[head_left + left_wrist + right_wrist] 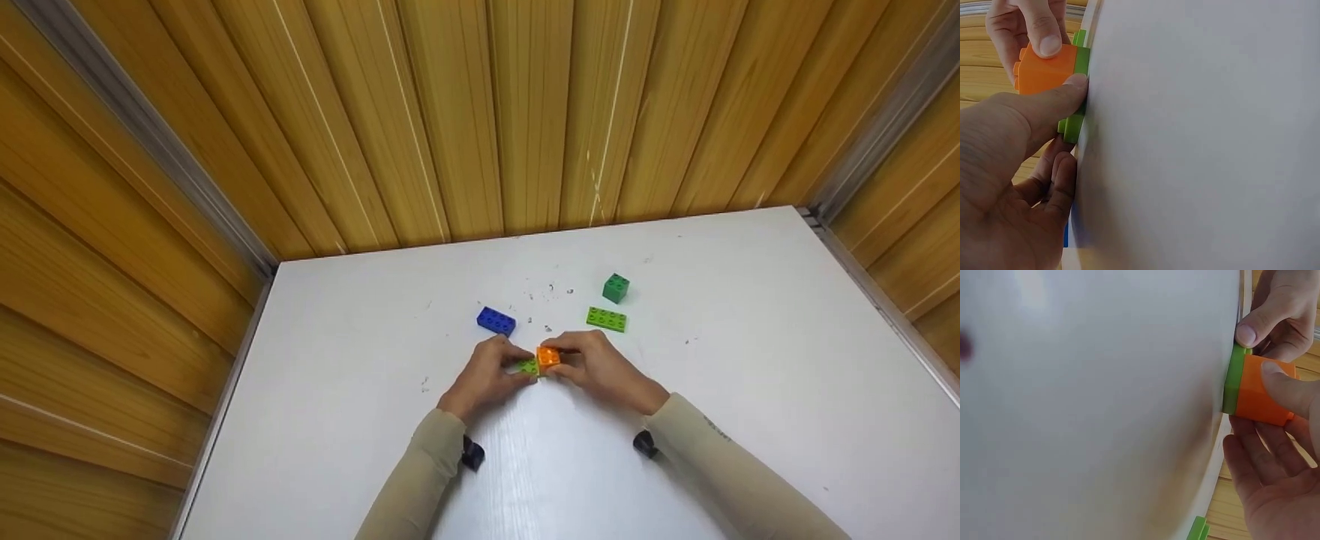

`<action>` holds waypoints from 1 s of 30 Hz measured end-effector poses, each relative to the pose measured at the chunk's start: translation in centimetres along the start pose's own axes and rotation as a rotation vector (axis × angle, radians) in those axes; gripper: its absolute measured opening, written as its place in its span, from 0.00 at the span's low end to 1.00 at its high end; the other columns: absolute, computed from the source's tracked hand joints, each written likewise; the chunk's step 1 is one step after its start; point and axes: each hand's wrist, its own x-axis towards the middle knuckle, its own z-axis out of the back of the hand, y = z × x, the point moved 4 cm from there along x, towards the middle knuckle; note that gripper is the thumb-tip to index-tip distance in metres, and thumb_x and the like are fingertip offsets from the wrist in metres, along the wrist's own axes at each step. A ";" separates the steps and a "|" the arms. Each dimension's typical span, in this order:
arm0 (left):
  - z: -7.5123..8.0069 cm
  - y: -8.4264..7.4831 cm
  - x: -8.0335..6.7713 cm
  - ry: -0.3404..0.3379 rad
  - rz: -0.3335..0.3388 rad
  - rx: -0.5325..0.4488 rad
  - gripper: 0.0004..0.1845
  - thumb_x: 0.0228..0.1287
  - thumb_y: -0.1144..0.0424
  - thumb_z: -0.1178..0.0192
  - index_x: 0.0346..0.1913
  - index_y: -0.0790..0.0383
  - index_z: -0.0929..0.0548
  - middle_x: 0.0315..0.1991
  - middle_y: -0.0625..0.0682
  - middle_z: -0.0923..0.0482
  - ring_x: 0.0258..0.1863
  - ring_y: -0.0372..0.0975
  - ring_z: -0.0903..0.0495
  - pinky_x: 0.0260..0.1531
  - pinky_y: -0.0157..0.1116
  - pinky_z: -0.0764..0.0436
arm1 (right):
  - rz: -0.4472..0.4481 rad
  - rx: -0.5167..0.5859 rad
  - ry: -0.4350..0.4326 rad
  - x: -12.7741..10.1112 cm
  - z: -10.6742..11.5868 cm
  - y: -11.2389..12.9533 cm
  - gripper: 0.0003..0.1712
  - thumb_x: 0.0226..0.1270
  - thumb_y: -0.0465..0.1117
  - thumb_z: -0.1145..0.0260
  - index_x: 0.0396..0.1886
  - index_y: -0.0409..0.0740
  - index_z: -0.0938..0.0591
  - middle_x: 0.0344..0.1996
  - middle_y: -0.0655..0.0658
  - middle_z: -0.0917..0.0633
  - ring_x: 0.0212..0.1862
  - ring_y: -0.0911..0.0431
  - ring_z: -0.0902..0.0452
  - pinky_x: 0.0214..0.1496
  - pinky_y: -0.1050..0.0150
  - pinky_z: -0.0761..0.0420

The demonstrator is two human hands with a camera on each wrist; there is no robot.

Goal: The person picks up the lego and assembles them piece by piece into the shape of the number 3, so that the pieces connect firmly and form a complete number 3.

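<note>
The person's 2 hands meet near the middle of a white worktop (337, 420). The left hand (489, 373) pinches a flat light green brick (1234, 379) between thumb and fingers, holding it by its left part, low on the worktop. The right hand (602, 369) grips an orange block (548, 355), its thumb on the near side and its fingers on the far side. The orange block sits on the right end of the flat light green brick, touching its upper face; whether it is pressed fully down cannot be told.

Just beyond the left hand lies a blue brick (496, 321) with 2 rows of studs. Beyond the right hand is a light green plate (606, 319), also studded, and a little farther back stands a dark green block (616, 288), near the plate but apart from it. Dark specks (551, 288) mark the worktop between them. Both forearms wear beige sleeves (420, 465), and a yellow-brown plank wall (465, 120) rises behind.
</note>
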 end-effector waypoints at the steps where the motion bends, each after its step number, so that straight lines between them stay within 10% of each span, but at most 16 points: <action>1: 0.0 0.0 0.0 -0.001 0.003 -0.001 0.18 0.67 0.58 0.23 0.58 0.57 0.08 0.42 0.45 0.20 0.43 0.34 0.25 0.48 0.32 0.21 | -0.018 0.010 0.003 0.0 0.0 -0.2 0.21 0.70 0.37 0.23 0.62 0.44 0.12 0.52 0.48 0.08 0.56 0.52 0.12 0.64 0.51 0.13; 9: -0.3 0.1 0.0 0.007 0.037 -0.015 0.18 0.67 0.58 0.23 0.58 0.56 0.08 0.43 0.44 0.20 0.44 0.35 0.25 0.50 0.34 0.20 | -0.179 0.138 0.007 -0.3 0.2 -1.8 0.26 0.67 0.39 0.20 0.64 0.48 0.12 0.60 0.45 0.11 0.62 0.48 0.15 0.70 0.46 0.18; 30: 0.3 -0.3 0.3 0.061 0.044 -0.007 0.21 0.65 0.62 0.22 0.60 0.59 0.10 0.46 0.47 0.18 0.48 0.36 0.20 0.59 0.38 0.15 | -0.165 0.174 -0.020 -1.0 -0.1 -3.0 0.26 0.67 0.44 0.20 0.63 0.46 0.12 0.58 0.44 0.10 0.62 0.46 0.14 0.71 0.43 0.19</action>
